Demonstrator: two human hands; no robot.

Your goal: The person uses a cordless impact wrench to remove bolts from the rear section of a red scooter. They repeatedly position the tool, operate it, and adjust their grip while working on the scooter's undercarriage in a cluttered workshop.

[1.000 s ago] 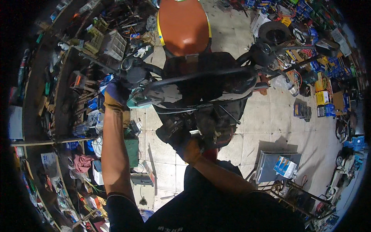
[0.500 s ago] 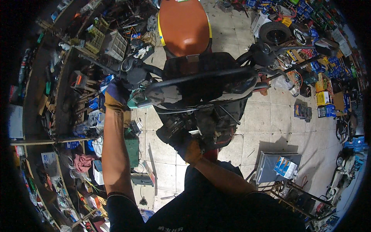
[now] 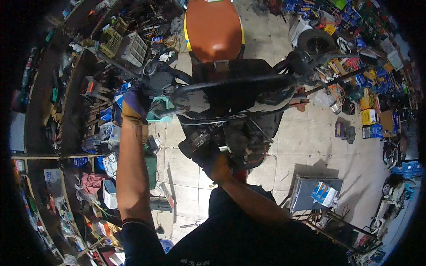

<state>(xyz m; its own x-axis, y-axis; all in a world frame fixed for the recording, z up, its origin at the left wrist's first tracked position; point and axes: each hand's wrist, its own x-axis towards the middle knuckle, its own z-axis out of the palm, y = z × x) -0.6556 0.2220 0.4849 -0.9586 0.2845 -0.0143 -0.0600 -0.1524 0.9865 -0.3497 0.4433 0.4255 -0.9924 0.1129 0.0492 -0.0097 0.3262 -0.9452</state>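
Observation:
A motorcycle with an orange-brown seat point(image 3: 214, 33) stands in front of me, its dark front fairing point(image 3: 235, 95) and handlebar facing my body. My left hand point(image 3: 135, 103), in a purple and tan glove, closes at the left end of the handlebar point(image 3: 159, 83), beside the control housing; its fingertips are partly hidden. Lower and nearer, my right hand point(image 3: 217, 166), in a black and tan glove, is closed at a dark, bulky part point(image 3: 197, 139) under the fairing. Shadow hides what those fingers hold.
Cluttered shelves point(image 3: 57, 157) line the left side. A teal tray point(image 3: 160, 111) lies below my left hand. At the right are a grey panel point(image 3: 304, 195) carrying a blue-and-white box point(image 3: 324, 193), a tire point(image 3: 316, 41) and stacked boxes point(image 3: 369, 115). Pale tiles point(image 3: 297, 137) cover the floor.
The view has shifted slightly, and more of the teal tray shows beside the left hand. Both hands stay at the same places on the motorcycle.

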